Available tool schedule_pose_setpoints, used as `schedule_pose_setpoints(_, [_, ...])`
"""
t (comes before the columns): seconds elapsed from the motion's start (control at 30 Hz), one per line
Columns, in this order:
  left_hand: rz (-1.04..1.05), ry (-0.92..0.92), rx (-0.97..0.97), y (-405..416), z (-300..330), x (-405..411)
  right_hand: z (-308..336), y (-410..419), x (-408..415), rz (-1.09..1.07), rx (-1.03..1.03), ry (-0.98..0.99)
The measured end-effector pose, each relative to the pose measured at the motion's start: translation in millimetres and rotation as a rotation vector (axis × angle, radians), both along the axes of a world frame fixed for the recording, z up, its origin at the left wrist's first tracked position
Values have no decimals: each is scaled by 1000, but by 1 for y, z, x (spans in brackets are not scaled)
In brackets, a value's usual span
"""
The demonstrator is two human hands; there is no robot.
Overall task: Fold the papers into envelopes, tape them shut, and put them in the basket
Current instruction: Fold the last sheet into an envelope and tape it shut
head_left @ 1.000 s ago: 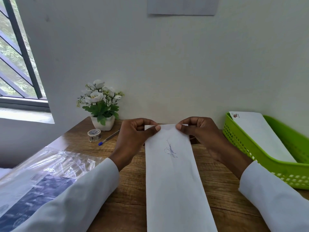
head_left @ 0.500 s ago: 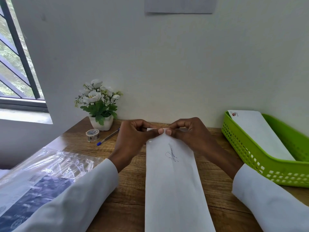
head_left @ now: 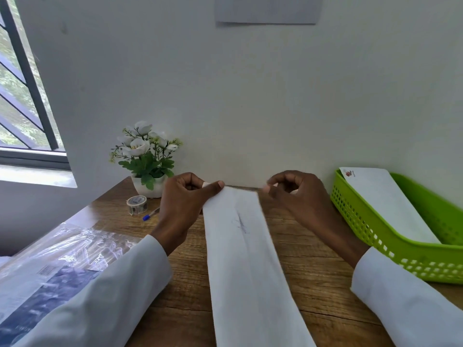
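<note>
The left hand pinches the far left corner of the paper between thumb and curled fingers, just above the middle of the frame. The right hand has its fingers curled at the far right corner; it is blurred, so whether it pinches the edge or only touches it I cannot tell. Half a second ago the two hands met at the middle of that far edge; now they have drawn apart to its corners, which I judge to be a crease being run outward, so folding is under way and taping not begun. The paper lies as a long strip down the frame's centre on the table. The tape sits at middle left, the basket at right, one envelope already inside.
</note>
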State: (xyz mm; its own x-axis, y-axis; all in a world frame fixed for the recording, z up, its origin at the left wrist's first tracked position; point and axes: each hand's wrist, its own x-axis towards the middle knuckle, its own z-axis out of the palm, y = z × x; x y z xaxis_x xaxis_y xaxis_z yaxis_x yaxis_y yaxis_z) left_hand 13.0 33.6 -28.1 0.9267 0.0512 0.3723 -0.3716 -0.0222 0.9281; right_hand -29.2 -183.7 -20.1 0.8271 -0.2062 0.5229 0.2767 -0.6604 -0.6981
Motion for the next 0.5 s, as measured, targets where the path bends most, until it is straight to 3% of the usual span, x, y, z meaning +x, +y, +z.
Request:
schedule_pose_setpoints(0.13, [-17,28,-21,-10,-4,-6,7,49,-15,134,43,141])
schedule_pose_setpoints(0.33, [-246,162,-121,-16,-2,-21,10,74,-27,221,216,326])
schedule_pose_setpoints(0.43, [-296,177,-55,-19,-5,-20,15,65,-26,197,386,421])
schedule_pose_setpoints(0.5, [-300,149,16,-20,-8,-18,17,56,-22,151,392,470])
